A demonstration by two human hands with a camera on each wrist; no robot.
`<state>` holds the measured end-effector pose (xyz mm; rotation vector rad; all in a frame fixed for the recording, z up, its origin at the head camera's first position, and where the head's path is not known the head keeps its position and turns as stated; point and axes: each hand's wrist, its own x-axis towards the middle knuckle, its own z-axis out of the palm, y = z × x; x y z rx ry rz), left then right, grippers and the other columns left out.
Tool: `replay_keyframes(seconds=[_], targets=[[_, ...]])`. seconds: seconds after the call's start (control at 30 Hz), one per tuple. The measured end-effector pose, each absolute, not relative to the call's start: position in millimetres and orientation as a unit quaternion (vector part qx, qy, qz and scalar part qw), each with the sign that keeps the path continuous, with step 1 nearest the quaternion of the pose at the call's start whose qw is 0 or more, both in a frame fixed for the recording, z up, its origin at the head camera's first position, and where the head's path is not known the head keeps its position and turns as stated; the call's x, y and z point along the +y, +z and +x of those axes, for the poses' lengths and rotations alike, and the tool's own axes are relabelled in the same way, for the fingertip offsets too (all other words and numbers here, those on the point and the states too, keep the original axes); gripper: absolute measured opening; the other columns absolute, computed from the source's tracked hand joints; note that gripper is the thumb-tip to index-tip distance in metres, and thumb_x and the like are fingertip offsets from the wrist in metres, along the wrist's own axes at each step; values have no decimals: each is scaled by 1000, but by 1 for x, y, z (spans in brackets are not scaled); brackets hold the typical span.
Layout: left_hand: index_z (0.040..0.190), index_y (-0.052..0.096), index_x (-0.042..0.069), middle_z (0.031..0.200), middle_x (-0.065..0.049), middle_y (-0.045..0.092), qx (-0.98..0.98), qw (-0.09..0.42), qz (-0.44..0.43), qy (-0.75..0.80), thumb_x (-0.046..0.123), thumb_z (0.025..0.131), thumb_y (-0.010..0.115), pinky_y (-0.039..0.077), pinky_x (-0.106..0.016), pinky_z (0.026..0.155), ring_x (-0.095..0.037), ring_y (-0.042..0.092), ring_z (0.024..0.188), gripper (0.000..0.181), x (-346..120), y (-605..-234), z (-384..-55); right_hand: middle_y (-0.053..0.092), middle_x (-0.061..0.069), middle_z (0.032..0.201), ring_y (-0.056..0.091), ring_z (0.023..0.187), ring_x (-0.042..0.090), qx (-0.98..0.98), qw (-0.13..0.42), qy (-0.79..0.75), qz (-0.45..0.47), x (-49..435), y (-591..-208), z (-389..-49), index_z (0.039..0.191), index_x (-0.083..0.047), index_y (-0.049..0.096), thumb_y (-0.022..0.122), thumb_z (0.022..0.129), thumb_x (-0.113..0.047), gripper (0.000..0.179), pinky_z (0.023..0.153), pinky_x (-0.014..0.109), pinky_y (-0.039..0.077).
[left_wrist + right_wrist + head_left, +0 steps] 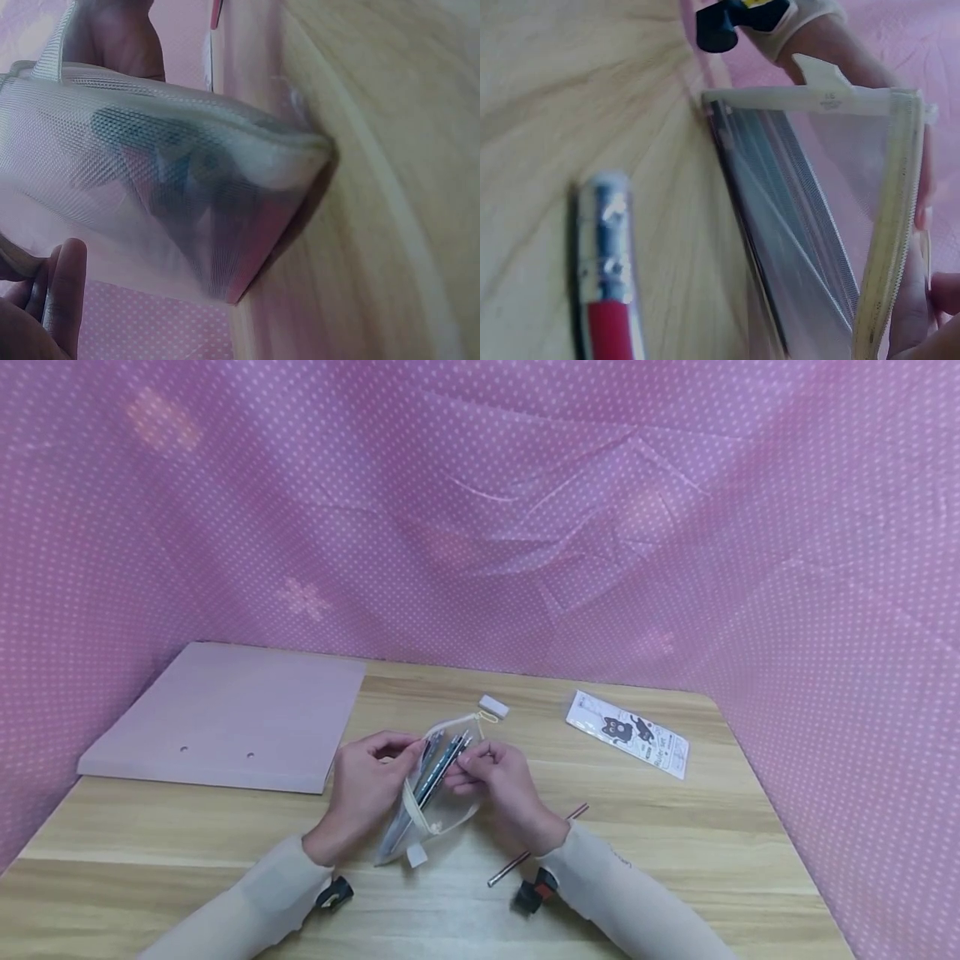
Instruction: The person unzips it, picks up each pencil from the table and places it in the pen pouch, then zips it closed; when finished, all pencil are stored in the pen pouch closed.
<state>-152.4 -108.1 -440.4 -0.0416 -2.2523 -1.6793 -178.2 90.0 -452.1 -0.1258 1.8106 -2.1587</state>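
Observation:
A translucent mesh pencil pouch [396, 833] with a pale zipper stands tilted on the table, its mouth open. My left hand [371, 781] pinches the pouch's left rim. Several slim dark and teal pencils [442, 768] stick up inside. My right hand [498, 781] reaches over the opening, thumb and fingertips curled together at a pencil's upper end. In the right wrist view, the zipper edge [889, 247] partly covers my right fingers [907, 319]. The left wrist view has my left fingers [64, 300] against the mesh side [150, 195].
A red-pink pencil [510, 866] with a metal end lies under my right wrist. Behind the pouch sits a white eraser [493, 706]. A packaged ruler set [628, 733] lies at the right, and a pale pink folder [232, 718] fills the back left. A pink dotted cloth [480, 527] hangs behind.

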Motion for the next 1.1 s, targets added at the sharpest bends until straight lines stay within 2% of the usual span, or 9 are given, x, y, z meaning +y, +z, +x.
replay_keyframes(seconds=[0.2,0.37,0.43,0.5,0.6,0.73,0.83,0.97,1.1], targets=[[93,79,15,88,-3,80,-788,162,-14,-594,16,88,80,61,-23,63,-11,71,75,5,-107,-440,-154,76,3,82,75,73,14,614,110,-781,-30,105,-444,-183,96,-1,58,59,96,-2,2,75,30,65],[92,80,14,87,-2,79,-787,157,-7,-596,15,88,80,61,-22,63,-12,71,76,5,-106,-440,-153,75,1,78,72,68,13,624,55,-779,-18,129,-443,-192,91,-5,58,56,97,2,9,69,28,64],[92,80,14,87,-2,79,-788,158,-7,-595,15,87,80,60,-22,63,-12,71,76,5,-106,-440,-153,74,1,78,71,67,13,641,29,-767,-20,139,-444,-195,92,-2,58,57,97,3,7,67,27,63],[92,80,15,87,-2,79,-789,158,-8,-593,16,87,80,60,-22,63,-12,71,76,4,-106,-440,-153,74,2,78,71,67,12,674,-3,-738,-24,150,-446,-196,94,2,59,60,96,2,2,67,27,63],[92,79,15,87,-2,79,-790,155,-7,-593,17,88,80,60,-22,63,-12,71,76,5,-106,-440,-153,74,8,83,70,68,10,733,-54,-678,-30,165,-448,-197,98,6,60,65,94,0,9,67,26,63],[94,79,16,89,-2,79,-791,146,-6,-594,19,88,79,61,-22,64,-13,71,77,6,-107,-439,-153,73,18,90,69,72,11,794,-107,-598,-40,182,-450,-197,100,3,64,69,92,-4,11,68,24,61],[95,79,16,90,-2,79,-791,139,-2,-596,20,89,79,61,-22,65,-13,71,79,7,-107,-438,-152,73,15,91,69,75,12,827,-134,-541,-72,191,-449,-195,98,-2,67,71,91,-5,9,70,22,60],[94,79,17,90,-2,79,-790,138,4,-597,20,89,79,60,-23,64,-14,71,79,6,-108,-438,-152,75,6,89,69,79,11,870,-128,-442,-176,198,-449,-189,94,-8,70,74,87,-1,11,73,22,60],[93,79,18,90,-1,79,-791,142,4,-595,20,89,79,61,-22,65,-13,71,78,5,-109,-438,-152,75,-1,96,69,89,9,897,-35,-310,-314,199,-450,-177,101,-13,72,79,83,-7,19,83,28,61]])
